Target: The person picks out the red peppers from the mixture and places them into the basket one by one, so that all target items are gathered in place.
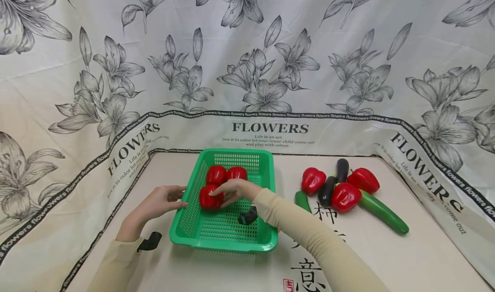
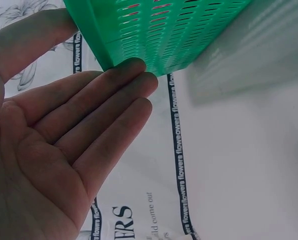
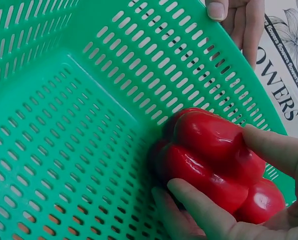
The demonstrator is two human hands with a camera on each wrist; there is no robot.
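Observation:
A green plastic basket (image 1: 228, 244) stands on the table with three red peppers inside, toward its left and back. My right hand (image 1: 236, 190) reaches in and grips the nearest red pepper (image 1: 209, 199) by the left wall; in the right wrist view thumb and fingers (image 3: 204, 205) lie on either side of the red pepper (image 3: 206, 135). At the basket's left rim, my left hand (image 1: 160, 204) touches the edge with thumb and fingers. The left wrist view has the left hand (image 2: 64, 135) with nearly straight fingers against the outside of the basket (image 2: 164, 35).
Right of the basket lie red peppers (image 1: 346, 197), dark eggplants (image 1: 342, 170), a long green vegetable (image 1: 384, 212) and a shorter green one (image 1: 303, 201). A flower-printed cloth (image 1: 270, 131) hangs behind and at both sides. Black characters (image 1: 307, 275) mark the table's front.

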